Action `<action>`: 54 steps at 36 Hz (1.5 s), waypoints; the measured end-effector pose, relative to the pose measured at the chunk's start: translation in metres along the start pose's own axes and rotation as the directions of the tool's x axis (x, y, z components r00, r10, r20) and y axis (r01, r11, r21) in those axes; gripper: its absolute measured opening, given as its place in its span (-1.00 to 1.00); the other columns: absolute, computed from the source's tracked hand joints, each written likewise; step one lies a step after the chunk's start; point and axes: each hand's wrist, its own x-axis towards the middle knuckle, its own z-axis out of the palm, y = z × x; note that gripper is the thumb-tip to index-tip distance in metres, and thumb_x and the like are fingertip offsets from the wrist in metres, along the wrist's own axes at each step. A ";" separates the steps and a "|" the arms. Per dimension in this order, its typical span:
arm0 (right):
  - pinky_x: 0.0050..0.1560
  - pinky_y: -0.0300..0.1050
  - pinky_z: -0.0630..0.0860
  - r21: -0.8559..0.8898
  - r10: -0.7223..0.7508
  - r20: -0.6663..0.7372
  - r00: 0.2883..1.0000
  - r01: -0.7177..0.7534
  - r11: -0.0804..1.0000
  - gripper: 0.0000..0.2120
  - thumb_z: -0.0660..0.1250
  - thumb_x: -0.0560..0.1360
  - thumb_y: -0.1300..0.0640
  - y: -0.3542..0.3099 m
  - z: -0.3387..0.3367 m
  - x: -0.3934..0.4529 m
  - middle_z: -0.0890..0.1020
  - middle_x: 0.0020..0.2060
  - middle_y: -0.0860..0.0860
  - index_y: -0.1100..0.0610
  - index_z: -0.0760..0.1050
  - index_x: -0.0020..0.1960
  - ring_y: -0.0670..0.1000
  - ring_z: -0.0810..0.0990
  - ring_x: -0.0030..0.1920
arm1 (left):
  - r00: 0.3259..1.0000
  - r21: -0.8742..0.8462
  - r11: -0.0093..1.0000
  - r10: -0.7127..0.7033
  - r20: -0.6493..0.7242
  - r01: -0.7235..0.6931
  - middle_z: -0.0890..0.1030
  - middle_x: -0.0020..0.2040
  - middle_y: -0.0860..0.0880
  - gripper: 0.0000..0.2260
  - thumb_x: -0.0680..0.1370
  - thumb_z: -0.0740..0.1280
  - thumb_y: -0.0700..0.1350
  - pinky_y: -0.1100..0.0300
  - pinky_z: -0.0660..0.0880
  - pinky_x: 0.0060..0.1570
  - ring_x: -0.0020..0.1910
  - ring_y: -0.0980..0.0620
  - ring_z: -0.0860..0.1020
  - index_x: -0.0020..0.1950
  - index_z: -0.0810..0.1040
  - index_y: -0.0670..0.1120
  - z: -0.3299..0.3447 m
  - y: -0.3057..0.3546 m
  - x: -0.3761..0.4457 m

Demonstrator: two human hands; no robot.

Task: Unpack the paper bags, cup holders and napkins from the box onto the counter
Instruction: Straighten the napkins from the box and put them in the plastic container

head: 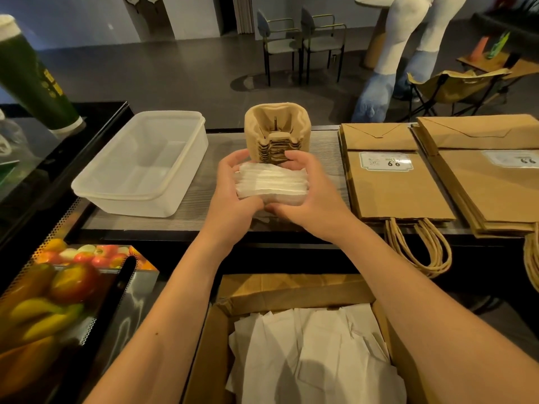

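Your left hand (233,188) and right hand (306,193) clasp a stack of white napkins (271,183) between them above the counter (204,205), fingers curled over the far edge and thumbs tucked under the near side, so both hands are closed around the stack. The napkins sit level in your grip, just in front of a stack of nested pulp cup holders (277,132) standing on the counter, with your fingertips close to the base of that stack; whether they touch it cannot be told. To the left of the cup holders rests a translucent plastic tub (140,164), set at a slight angle on the wood-grain surface. To the right lie two flat piles of brown paper bags (396,182), each with a white label near the fold and twisted paper handles hanging over the near edge of the counter. Below your forearms, the open cardboard box (291,290) holds more loose white paper, its flaps folded outward. At far left, a tall green cup (32,80) stands on a dark glass surface, and beneath it a display of colourful fruit (58,287) shows through the glass. Beyond the counter, two chairs (300,45) stand on the dark floor, well apart from your work
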 end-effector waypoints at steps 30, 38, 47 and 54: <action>0.19 -0.02 0.59 -0.095 0.070 0.123 0.990 -0.058 0.994 -0.22 0.48 0.54 0.07 -0.010 -0.012 -0.016 0.37 0.24 -0.11 -0.05 0.06 0.57 0.00 0.52 0.21 | 0.971 0.341 0.911 -0.195 -0.141 0.232 0.25 0.52 -0.11 -0.26 0.57 0.21 -0.42 0.22 0.36 0.23 0.29 0.06 0.32 0.63 0.00 0.04 0.024 0.027 -0.025; 0.04 -0.08 0.63 -0.123 0.004 0.063 0.998 0.003 0.992 -0.56 0.42 0.59 0.06 -0.041 -0.006 -0.017 0.52 0.08 -0.17 -0.09 0.29 0.37 -0.09 0.58 0.05 | 0.991 0.203 0.974 -0.080 -0.111 0.102 0.26 0.42 -0.05 -0.19 0.54 0.25 -0.43 0.41 0.48 -0.13 0.21 0.09 0.42 0.61 -0.04 0.11 -0.002 0.039 -0.033; -0.01 -0.11 0.46 -0.391 -0.058 0.193 0.979 0.131 0.911 -0.54 0.45 0.57 0.03 -0.121 0.026 0.011 0.56 0.06 -0.05 -0.04 0.33 0.37 -0.04 0.55 0.02 | 0.963 0.573 0.774 0.198 0.184 -0.269 0.17 0.54 0.14 -0.19 0.48 0.49 -0.12 0.20 0.16 0.46 0.45 0.22 0.17 0.61 0.10 0.07 -0.114 0.091 -0.024; -0.03 -0.05 0.51 -0.507 -0.059 0.295 0.954 0.209 0.836 -0.53 0.43 0.55 0.10 -0.168 0.060 0.063 0.59 0.10 0.02 0.00 0.31 0.38 0.05 0.58 0.04 | 0.939 0.751 0.628 -0.089 0.331 -0.205 0.49 0.26 0.10 -0.37 0.51 0.42 0.23 0.01 0.49 0.23 0.20 0.05 0.51 0.50 0.28 0.10 -0.166 0.105 0.020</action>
